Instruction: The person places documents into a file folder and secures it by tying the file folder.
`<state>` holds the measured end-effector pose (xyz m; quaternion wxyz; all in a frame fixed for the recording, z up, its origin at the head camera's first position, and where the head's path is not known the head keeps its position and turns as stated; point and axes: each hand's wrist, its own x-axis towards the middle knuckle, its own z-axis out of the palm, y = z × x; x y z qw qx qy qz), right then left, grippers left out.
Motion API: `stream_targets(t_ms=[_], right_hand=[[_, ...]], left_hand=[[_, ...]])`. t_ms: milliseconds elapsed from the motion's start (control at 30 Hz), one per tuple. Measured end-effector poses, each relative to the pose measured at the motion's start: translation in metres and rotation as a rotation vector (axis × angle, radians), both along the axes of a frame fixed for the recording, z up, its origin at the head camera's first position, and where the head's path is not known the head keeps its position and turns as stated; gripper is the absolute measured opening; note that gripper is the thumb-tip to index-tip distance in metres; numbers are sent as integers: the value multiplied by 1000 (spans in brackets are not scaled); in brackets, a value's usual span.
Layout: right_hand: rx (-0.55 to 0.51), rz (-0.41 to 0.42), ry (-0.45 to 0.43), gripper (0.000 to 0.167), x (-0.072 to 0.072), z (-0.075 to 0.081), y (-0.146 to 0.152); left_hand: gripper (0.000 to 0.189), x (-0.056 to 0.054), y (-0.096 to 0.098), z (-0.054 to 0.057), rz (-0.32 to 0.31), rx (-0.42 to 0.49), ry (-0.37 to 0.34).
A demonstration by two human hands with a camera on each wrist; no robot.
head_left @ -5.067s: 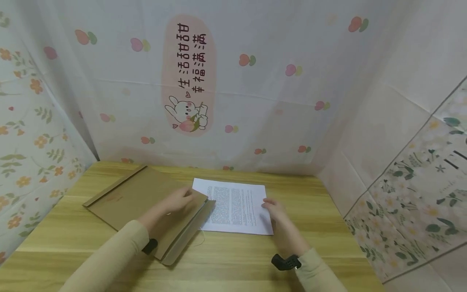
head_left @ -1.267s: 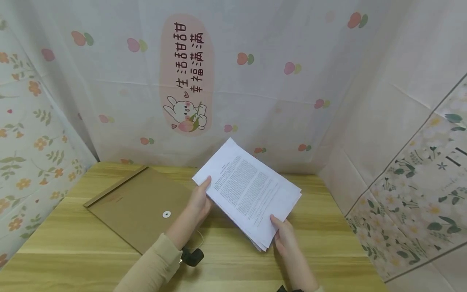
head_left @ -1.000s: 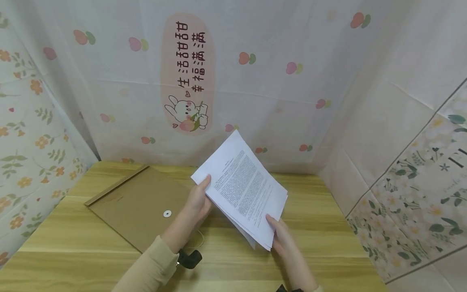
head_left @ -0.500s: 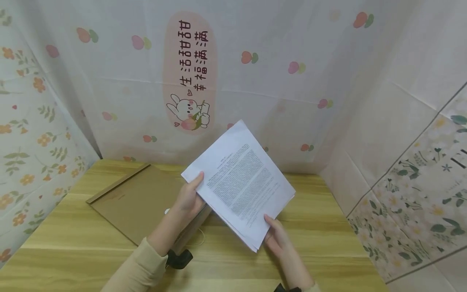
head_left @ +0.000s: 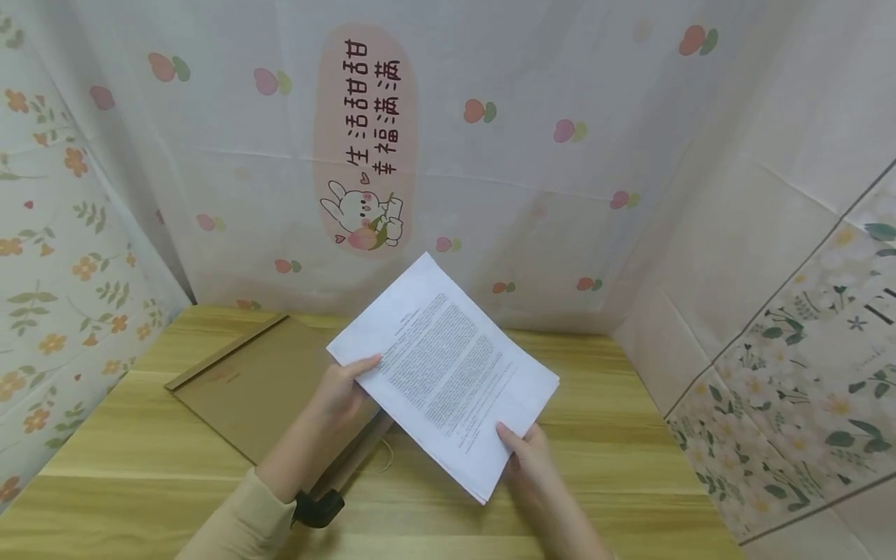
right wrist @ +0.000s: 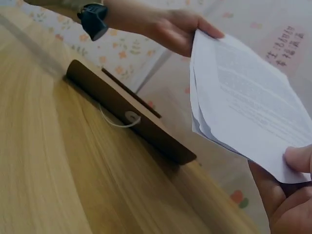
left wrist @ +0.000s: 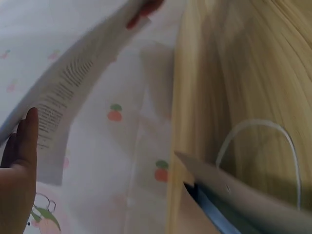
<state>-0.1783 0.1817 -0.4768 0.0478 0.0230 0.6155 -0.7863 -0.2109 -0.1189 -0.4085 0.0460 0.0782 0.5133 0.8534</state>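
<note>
A stack of printed paper (head_left: 448, 373) is held up tilted above the table, text side toward the head camera. My left hand (head_left: 339, 397) grips its left edge, thumb on top and fingers underneath. At the lower right edge my right hand (head_left: 532, 459) pinches the stack, thumb over the front sheet. In the right wrist view the sheets (right wrist: 243, 102) fan slightly apart along one edge. A brown kraft document envelope (head_left: 245, 389) lies on the table to the left, partly behind my left forearm. Its flap edge (right wrist: 131, 114) carries a white button with a string (right wrist: 114, 124).
The wood-grain table (head_left: 595, 482) reaches back to a white curtain (head_left: 525, 194) with fruit prints. Patterned cloth walls (head_left: 63, 257) close off both sides. A dark wrist strap (head_left: 318, 509) sits at my left cuff.
Earlier the stack lay on the table by the envelope; both hands have since lifted it. Over the last half second it moved slightly left and down, and my left thumb shifted further onto the page.
</note>
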Motion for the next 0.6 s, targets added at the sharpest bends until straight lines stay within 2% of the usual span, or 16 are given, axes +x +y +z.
stream_targets(t_ms=[67, 200, 433, 600], right_hand=[[54, -1, 36, 37, 0, 3, 4], [107, 20, 98, 36, -2, 9, 18], [167, 197, 152, 43, -1, 18, 40], [210, 276, 144, 46, 3, 22, 46]], left_hand=[[38, -1, -9, -3, -12, -22, 25], [50, -4, -25, -7, -6, -99, 27], [47, -3, -44, -19, -32, -433, 14], [54, 1, -54, -30, -100, -632, 103]])
